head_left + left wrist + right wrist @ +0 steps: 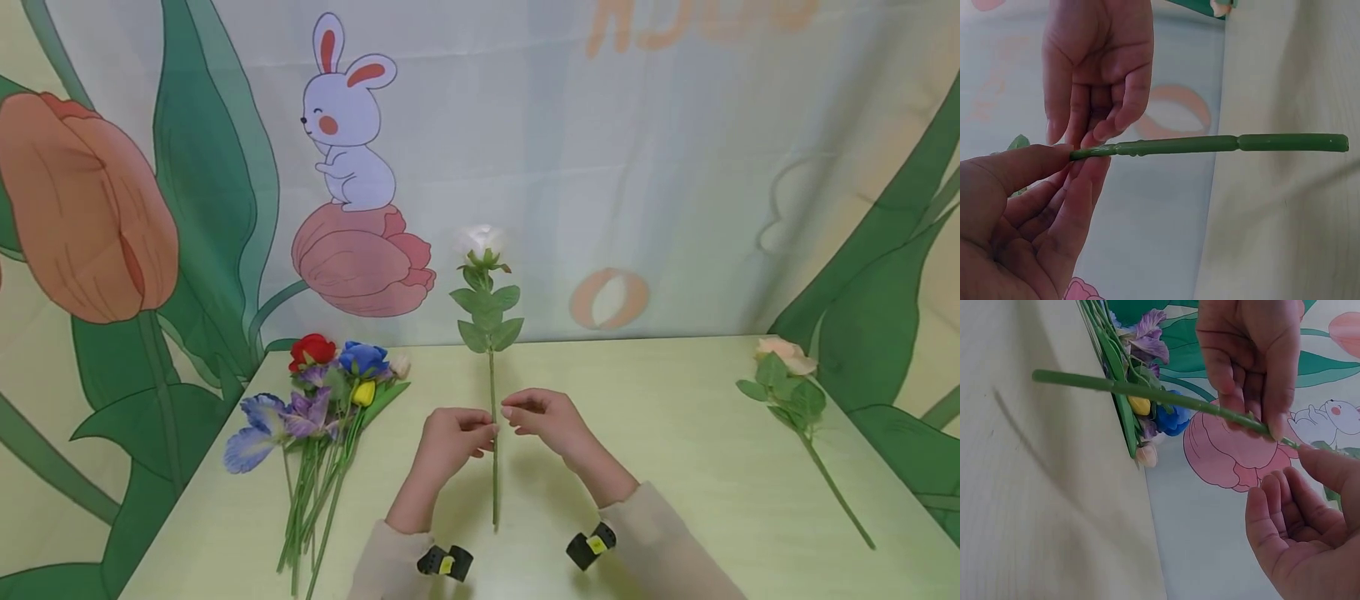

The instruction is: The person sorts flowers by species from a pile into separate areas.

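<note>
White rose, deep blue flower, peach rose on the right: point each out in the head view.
White rose (pixel 487 316), head view, on its leaves.
Deep blue flower (pixel 363 358), head view, on its petals.
Peach rose (pixel 807 400), head view, on its leaves.

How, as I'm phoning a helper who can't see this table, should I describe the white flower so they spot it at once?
Find the pale table before the rabbit-printed backdrop. Over its middle, between the flower bunch at left and the peach flower at right, is the white flower. Unlike those neighbours, which lie down, it is held up.
</note>
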The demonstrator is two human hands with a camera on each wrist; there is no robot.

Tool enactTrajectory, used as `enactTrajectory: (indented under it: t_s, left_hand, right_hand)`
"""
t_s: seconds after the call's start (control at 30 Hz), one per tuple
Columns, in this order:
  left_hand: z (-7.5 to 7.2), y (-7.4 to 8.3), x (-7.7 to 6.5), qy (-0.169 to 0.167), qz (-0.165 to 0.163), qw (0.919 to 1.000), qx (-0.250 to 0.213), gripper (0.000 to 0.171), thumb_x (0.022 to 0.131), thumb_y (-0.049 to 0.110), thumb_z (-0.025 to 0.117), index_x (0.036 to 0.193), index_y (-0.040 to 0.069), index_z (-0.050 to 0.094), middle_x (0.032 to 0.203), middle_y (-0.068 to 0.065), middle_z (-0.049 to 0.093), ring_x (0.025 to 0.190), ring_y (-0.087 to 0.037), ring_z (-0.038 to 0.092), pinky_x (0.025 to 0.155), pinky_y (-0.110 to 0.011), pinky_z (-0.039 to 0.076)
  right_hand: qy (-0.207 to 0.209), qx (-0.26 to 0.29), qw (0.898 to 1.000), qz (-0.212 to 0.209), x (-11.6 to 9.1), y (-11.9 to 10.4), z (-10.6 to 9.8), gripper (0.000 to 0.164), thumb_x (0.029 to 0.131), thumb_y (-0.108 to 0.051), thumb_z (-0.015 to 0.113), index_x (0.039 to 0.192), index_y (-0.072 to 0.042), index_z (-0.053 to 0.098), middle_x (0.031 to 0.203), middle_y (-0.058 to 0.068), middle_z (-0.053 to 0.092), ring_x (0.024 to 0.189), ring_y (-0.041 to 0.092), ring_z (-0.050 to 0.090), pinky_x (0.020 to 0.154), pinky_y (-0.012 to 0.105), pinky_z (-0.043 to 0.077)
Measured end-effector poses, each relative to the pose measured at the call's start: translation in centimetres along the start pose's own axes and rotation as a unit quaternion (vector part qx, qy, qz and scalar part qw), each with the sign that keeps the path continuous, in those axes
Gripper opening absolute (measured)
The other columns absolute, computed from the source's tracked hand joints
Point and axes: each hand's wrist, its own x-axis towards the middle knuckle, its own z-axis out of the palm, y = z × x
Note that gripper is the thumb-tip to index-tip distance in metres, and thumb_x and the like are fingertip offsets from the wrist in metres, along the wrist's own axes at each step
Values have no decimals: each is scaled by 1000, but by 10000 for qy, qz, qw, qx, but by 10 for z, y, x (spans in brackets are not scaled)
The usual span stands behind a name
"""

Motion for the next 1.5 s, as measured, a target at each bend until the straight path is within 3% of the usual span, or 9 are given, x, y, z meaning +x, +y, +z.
enactTrajectory:
  t_s: [0.47,0.77,0.97,1.23,1.5]
  left_hand:
    - [8,2,2,-155,-49,9999,36,19,91,11,67,100,-4,75,94,-20,76,72,-26,74,62,-28,60]
    - [14,-4,0,-37,-276,9994,-195,19,91,13,68,99,-3,75,90,-19,76,70,-18,73,63,-28,60]
    - [16,-5,0,-68,-319,9986,-405,23,91,13,69,105,-5,74,93,-21,76,74,-23,75,65,-30,61]
    - [-3,-5,-2,-162,-289,9993,178,25,91,15,69,109,-3,73,96,-18,77,78,-26,75,67,-30,61]
    - [-28,-13,-4,-38,-249,9965,801,19,90,14,69,103,1,75,90,-16,76,70,-18,71,65,-28,58]
  right_hand:
    - [-21,156,9999,48,1,-1,6,29,95,-12,64,115,8,65,108,21,71,85,9,66,79,31,60]
    - [-33,232,9997,-29,-2,1,8,26,95,-8,63,112,11,64,102,20,71,82,7,65,81,32,60]
    - [29,168,9999,-28,-2,-1,4,27,96,-10,63,112,11,64,106,23,70,86,10,67,82,34,60]
    - [102,-20,9998,162,0,-7,-31,28,97,-9,61,115,11,63,109,24,68,83,8,66,80,29,61]
    - [157,-566,9981,177,-5,-15,-87,32,98,-12,59,120,11,61,101,6,69,84,5,64,79,23,59]
